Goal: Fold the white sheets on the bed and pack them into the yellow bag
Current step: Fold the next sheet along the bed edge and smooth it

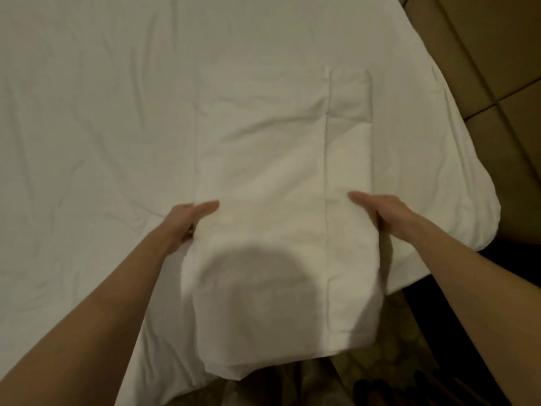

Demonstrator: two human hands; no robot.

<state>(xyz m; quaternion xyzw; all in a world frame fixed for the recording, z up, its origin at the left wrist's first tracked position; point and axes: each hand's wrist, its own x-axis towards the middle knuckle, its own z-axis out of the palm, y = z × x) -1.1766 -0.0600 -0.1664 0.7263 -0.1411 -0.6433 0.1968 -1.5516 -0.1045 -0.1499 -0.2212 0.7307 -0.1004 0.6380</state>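
The single view comes from a camera on the person's head, looking forward and steeply down over the near edge of the bed [87,112]. It sits close: both forearms reach in from the bottom corners, and the folded sheet [278,186] fills the centre. The wide lens bends the bed's right edge, with floor [483,68] beyond.

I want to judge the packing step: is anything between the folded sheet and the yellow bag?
Cannot tell: no yellow bag is in view. Both hands, left hand and right hand, already grip the folded sheet by its side edges, nothing between.
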